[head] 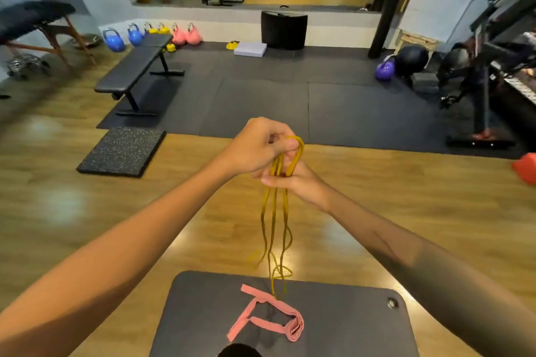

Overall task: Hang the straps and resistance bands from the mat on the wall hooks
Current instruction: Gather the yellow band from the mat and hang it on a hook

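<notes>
A yellow resistance band (274, 220) hangs in several long loops in front of me, its lower ends dangling just above the dark grey mat (342, 324). My left hand (258, 145) grips the top of the loops from above. My right hand (298, 182) is closed around the same strands just below it. A pink strap (269, 324) lies folded flat on the mat, under the hanging band. No wall hooks are in sight.
Ahead lie black floor mats (261, 101), a black bench (130, 75) at left, a speckled pad (121, 151), and kettlebells (150, 36) along the mirrored wall. An exercise bike (487, 66) stands at right, a massage table (34, 20) far left.
</notes>
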The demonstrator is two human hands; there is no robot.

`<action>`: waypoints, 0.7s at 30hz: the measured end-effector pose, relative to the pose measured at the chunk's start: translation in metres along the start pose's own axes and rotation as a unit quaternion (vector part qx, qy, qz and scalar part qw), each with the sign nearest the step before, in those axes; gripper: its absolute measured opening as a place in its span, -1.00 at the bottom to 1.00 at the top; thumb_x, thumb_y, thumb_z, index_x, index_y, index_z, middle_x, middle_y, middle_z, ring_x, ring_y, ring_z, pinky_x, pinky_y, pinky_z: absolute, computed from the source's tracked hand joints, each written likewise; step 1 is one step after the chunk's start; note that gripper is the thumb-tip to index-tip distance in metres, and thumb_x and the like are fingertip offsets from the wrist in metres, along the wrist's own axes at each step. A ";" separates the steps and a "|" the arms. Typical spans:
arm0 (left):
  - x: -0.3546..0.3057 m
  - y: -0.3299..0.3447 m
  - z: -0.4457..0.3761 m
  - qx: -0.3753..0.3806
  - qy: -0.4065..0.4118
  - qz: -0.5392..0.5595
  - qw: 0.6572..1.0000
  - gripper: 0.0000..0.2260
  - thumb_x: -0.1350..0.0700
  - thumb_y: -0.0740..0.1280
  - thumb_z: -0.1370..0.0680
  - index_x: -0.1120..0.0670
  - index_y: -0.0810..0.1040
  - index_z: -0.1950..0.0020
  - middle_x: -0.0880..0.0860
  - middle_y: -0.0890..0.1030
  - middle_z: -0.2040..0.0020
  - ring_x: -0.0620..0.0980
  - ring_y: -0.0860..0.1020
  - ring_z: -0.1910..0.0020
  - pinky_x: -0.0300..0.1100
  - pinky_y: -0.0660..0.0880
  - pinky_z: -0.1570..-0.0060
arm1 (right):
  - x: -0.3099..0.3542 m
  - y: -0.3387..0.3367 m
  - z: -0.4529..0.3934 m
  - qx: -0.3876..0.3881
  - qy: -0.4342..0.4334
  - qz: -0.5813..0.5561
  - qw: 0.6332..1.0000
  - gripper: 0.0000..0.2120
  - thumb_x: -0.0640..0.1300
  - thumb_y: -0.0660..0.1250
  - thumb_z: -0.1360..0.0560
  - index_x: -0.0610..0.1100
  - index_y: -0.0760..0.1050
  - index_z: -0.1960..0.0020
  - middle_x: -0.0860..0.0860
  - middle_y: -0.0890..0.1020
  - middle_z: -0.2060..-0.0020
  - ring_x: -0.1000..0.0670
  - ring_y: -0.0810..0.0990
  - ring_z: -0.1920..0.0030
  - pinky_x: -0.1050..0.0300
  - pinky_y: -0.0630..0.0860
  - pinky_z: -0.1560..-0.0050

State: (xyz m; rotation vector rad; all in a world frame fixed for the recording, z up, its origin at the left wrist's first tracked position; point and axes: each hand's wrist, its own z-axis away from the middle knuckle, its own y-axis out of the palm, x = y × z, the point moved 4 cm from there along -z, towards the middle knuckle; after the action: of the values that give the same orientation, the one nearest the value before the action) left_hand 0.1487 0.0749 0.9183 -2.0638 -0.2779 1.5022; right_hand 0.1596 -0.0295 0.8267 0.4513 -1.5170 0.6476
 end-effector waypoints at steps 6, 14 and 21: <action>0.040 -0.082 -0.029 -0.088 -0.036 0.135 0.986 -0.75 0.25 0.22 -0.63 0.21 0.55 0.22 0.17 0.61 0.28 0.00 0.64 0.31 -0.23 0.54 0.31 | -0.006 -0.002 -0.006 -0.008 0.092 0.089 0.992 -0.88 -0.28 0.36 -0.47 -0.12 0.54 0.21 -0.12 0.61 0.30 -0.03 0.60 0.24 0.07 0.55 0.12; 0.143 -0.164 -0.074 -0.252 -0.230 0.333 0.879 -0.68 0.11 0.11 -0.68 0.10 0.41 0.27 -0.09 0.52 0.56 -0.12 0.60 0.49 -0.23 0.58 0.39 | -0.025 -0.043 0.057 -0.155 0.224 0.222 0.936 -0.89 -0.30 0.38 -0.50 -0.19 0.53 0.20 -0.07 0.56 0.29 -0.05 0.58 0.20 0.02 0.55 0.12; 0.128 -0.073 -0.090 -0.132 -0.169 -0.033 0.976 -0.57 0.20 0.37 -0.51 0.22 0.39 -0.36 0.14 0.47 -0.22 0.13 0.42 -0.27 -0.17 0.34 -0.19 | -0.002 -0.034 0.106 -0.265 0.210 0.170 0.925 -0.79 -0.38 0.34 -0.50 -0.15 0.50 0.26 -0.03 0.56 0.38 0.13 0.53 0.34 0.26 0.44 0.22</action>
State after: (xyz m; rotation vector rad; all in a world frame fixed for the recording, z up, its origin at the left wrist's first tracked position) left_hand 0.2883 0.1671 0.8748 -1.9588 -0.7054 1.8551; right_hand 0.1000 -0.1239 0.8313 -0.3577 -1.2913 0.5247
